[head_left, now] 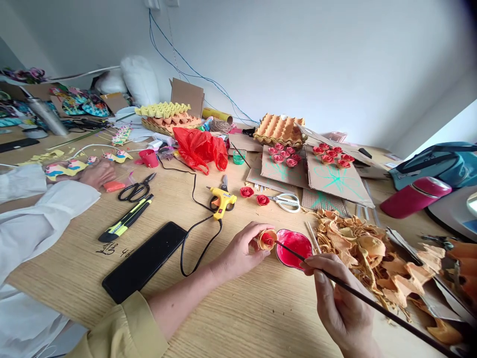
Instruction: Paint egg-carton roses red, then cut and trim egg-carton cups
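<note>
Between the thumb and fingers of my left hand [241, 253] is an egg-carton flower [267, 239], orange outside with red paint on its inner petals. My right hand [341, 298] grips a long dark paintbrush [357, 293], and the brush's tip touches the flower's middle. Just right of the flower, under the brush, sits a small dish of red paint [292, 246]. Two red painted flowers, one of them a rose [263, 200], lie beyond my left hand, close to white-handled scissors [286, 202].
A yellow glue gun [223, 201] and its cord, a black phone [143, 261] and a utility knife [126, 219] lie to the left. Torn carton scraps [357, 248] pile up at right. Red flowers stand on cardboard [335, 181] behind. A co-worker's hand [97, 172] is at far left.
</note>
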Available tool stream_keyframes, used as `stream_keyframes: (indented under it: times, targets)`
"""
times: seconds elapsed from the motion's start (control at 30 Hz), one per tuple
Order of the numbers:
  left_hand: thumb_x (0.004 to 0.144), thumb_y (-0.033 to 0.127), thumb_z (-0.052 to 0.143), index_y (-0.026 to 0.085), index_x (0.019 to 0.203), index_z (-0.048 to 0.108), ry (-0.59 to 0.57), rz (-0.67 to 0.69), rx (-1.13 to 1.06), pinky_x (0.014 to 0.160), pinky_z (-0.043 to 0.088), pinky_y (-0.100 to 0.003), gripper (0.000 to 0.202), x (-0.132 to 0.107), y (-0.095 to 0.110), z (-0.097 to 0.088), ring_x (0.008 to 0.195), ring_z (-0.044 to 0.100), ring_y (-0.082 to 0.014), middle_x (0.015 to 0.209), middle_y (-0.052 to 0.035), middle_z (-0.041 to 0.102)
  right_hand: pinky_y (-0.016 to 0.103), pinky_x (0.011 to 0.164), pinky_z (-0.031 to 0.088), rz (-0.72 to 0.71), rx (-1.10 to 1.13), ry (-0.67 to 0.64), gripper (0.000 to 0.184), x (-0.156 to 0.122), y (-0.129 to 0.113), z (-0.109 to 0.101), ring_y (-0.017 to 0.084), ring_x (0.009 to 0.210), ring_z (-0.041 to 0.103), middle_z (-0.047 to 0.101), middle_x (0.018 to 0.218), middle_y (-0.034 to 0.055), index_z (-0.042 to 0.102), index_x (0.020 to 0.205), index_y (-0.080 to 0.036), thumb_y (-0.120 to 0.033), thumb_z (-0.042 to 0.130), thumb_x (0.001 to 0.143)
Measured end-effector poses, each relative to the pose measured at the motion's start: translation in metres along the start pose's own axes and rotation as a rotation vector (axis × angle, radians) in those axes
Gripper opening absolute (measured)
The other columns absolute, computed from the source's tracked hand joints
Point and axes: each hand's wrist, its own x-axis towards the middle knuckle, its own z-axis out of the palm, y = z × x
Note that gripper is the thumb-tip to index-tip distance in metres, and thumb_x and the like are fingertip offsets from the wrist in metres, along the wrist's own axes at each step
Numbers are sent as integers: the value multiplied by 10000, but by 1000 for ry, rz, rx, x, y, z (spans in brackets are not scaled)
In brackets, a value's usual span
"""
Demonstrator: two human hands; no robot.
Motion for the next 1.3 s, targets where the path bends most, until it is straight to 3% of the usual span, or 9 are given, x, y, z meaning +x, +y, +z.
stream_keyframes:
  times: [0.23, 0.4, 0.73, 1.0, 1.2, 1.3]
  targets:
    - [822, 180, 707, 155, 1249, 599, -21, -82, -69, 907, 566, -307, 441, 0, 6, 0, 1067, 671, -214, 1188, -110, 686, 286, 694, 544, -114, 17, -76, 281, 10, -8, 1, 153, 800, 647, 676, 933, 52, 623, 1153, -206, -67, 516, 934]
    - [826, 232, 732, 157, 1176, 599, -34, -171, -214, 904, 543, -278, 382, 2, 9, 2, 1009, 676, -186, 1115, -80, 703, 294, 703, 551, -112, -34, -43, 275, 13, -10, -2, 159, 795, 663, 676, 915, 50, 629, 1133, -211, -65, 519, 927]
    - [764, 497, 827, 168, 1064, 623, -112, -285, -404, 914, 510, -293, 490, 2, 15, -2, 999, 664, -194, 1053, -56, 685, 277, 713, 551, -72, -30, -54, 250, 11, -6, -2, 156, 822, 665, 676, 928, 48, 634, 1129, -214, -93, 502, 955]
    - [784, 456, 809, 150, 1040, 648, -132, -297, -421, 892, 507, -282, 431, 3, 17, -3, 977, 664, -188, 1017, -54, 695, 279, 727, 554, -72, -1, -67, 264, 10, -5, -2, 156, 850, 668, 677, 962, 52, 634, 1144, -216, -82, 502, 959]
    - [802, 468, 789, 150, 991, 638, -102, -264, -335, 828, 501, -257, 399, 2, 14, -1, 907, 643, -170, 949, -40, 672, 292, 706, 562, 25, 39, 114, 221, 4, -2, 0, 170, 800, 692, 678, 875, 37, 662, 1105, -210, -95, 538, 964]
    - [827, 460, 772, 143, 1023, 647, -118, -230, -257, 817, 508, -251, 392, 0, 11, 1, 885, 637, -164, 959, -45, 672, 284, 667, 560, 52, 55, 131, 212, 2, -3, 3, 160, 728, 686, 683, 840, 25, 666, 1110, -210, -102, 556, 965]
